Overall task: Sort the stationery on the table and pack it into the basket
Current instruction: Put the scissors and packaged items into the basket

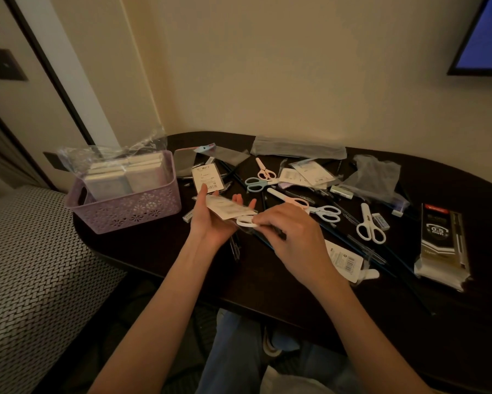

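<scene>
Dark wood makes up the table [154, 245], strewn with stationery, and a lilac plastic basket [131, 207] with a lace-cut wall stands at its left end, already holding wrapped pads [125, 173] upright inside. Above the middle of the table the left hand [210, 220] lies palm up, fingers loosely spread, with a clear packet [230, 209] and its white card resting on it. The right hand [290, 231] is curled, its fingertips pinching the white scissors handle [246, 222] that sticks out of that packet. Loose on the table behind the hands lie pink scissors [265, 170], blue scissors [256, 184] and, further right, white scissors [369, 227]. A black 0.5 mm lead box [441, 240] sits near the right edge, well apart from the basket
</scene>
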{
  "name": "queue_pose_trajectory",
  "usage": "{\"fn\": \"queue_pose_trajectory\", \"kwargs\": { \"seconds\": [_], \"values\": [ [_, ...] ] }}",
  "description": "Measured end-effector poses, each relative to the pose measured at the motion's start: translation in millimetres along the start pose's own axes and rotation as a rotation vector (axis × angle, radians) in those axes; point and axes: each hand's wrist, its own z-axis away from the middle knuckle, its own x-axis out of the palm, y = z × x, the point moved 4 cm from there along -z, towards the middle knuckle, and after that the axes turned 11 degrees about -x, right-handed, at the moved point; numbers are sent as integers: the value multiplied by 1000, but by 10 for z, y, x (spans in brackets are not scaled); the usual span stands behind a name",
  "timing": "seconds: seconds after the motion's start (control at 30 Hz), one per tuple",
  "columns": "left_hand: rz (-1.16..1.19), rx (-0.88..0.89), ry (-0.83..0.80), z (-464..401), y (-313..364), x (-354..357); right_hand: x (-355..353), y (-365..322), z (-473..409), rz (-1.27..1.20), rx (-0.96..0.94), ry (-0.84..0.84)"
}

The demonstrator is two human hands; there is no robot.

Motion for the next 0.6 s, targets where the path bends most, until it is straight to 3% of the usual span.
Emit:
{"fn": "queue_pose_trajectory", "kwargs": {
  "seconds": [0.6],
  "values": [
    [-183,-64,-4,127,-212,80,68,43,-78,93,-20,-106]
  ]
}}
